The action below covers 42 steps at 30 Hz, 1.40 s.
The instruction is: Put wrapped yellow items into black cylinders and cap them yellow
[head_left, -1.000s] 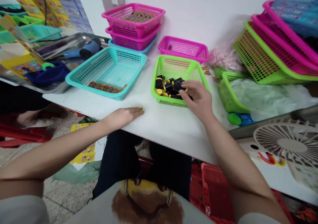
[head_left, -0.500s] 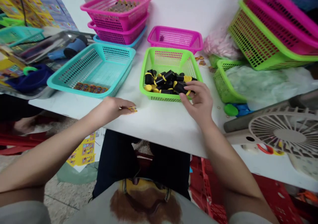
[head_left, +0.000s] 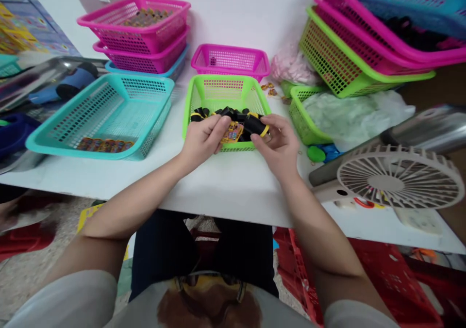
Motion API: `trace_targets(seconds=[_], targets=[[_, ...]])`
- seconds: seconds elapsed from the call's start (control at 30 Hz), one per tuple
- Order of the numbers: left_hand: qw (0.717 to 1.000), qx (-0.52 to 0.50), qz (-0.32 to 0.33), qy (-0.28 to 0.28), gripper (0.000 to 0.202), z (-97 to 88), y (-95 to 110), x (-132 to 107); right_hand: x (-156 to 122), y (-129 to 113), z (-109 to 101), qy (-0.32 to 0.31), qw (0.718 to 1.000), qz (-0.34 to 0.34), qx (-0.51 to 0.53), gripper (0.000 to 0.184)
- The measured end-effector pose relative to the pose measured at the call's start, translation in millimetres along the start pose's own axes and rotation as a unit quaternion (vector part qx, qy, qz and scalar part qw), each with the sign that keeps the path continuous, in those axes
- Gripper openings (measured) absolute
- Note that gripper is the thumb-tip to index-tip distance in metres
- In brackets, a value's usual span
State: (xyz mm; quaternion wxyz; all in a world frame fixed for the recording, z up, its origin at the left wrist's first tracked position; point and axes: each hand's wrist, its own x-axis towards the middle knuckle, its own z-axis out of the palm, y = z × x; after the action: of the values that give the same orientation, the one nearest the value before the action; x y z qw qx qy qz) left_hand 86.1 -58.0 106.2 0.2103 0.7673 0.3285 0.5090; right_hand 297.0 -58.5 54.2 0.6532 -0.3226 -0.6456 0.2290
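Between thumb and fingers my left hand (head_left: 206, 136) pinches a small yellow printed sticker (head_left: 232, 132), its picture too fine to make out. My right hand (head_left: 277, 141) grips a black cylinder with yellow ends (head_left: 256, 125), tilted, beside the sticker; whether they touch I cannot tell. Both hands are over the front rim of a green basket (head_left: 227, 78). In it lie several more black and yellow cylinders (head_left: 227, 112), partly hidden by my hands. On the left a turquoise basket (head_left: 141, 106) has a row of finished-looking cylinders with coloured wraps (head_left: 105, 145) along its near side.
Stacked pink baskets (head_left: 134, 41) stand at the back left, one pink basket (head_left: 231, 61) behind the green one. More stacked baskets (head_left: 349, 51) lean at the right, above a small green basket (head_left: 307, 119) with plastic bags. A fan (head_left: 386, 182) is at the near right.
My left hand has moved right and up with the sticker, from the table to the green basket. My right hand has lifted the cylinder slightly towards it. The view has shifted right.
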Motion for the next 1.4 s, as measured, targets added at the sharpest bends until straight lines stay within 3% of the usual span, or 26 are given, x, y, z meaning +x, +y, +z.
trace_targets(seconds=[0.1, 0.23, 0.37, 0.6, 0.93, 1.07, 1.27, 1.4], targets=[[0.998, -0.065, -0.003, 0.022, 0.065, 8.3, -17.8, 1.1, -2.7, -6.5, 2.1, -0.001, 0.999, 0.030, 0.033, 0.040], [0.986, -0.159, 0.030, 0.034, 0.061, 9.6, -33.7, -15.8, -8.9, -18.8, 6.9, -0.002, 0.994, 0.071, 0.086, 0.042], [0.971, -0.235, 0.034, 0.007, 0.059, 9.2, -34.3, -30.7, -14.1, -31.8, 8.4, -0.038, 0.991, 0.082, 0.101, 0.042], [0.943, -0.331, -0.040, 0.012, 0.066, 14.7, -30.1, -32.7, -13.4, -40.3, 5.2, -0.094, 0.987, 0.049, 0.122, 0.032], [0.973, -0.231, -0.017, -0.021, 0.062, 4.0, -31.2, -40.0, -12.4, -33.5, 2.2, -0.144, 0.982, 0.067, 0.097, 0.031], [0.978, -0.203, -0.011, -0.047, 0.064, -1.0, -30.1, -39.3, -11.6, -30.2, 4.1, -0.133, 0.975, 0.117, 0.134, 0.031], [0.987, -0.141, 0.048, -0.063, 0.069, -6.2, -22.8, -30.4, -9.1, -24.1, 10.3, -0.142, 0.937, 0.226, 0.223, 0.031], [0.983, -0.158, -0.031, -0.086, 0.055, -5.3, -15.6, -25.0, -5.0, -19.2, 8.9, -0.123, 0.944, 0.221, 0.213, 0.036]])
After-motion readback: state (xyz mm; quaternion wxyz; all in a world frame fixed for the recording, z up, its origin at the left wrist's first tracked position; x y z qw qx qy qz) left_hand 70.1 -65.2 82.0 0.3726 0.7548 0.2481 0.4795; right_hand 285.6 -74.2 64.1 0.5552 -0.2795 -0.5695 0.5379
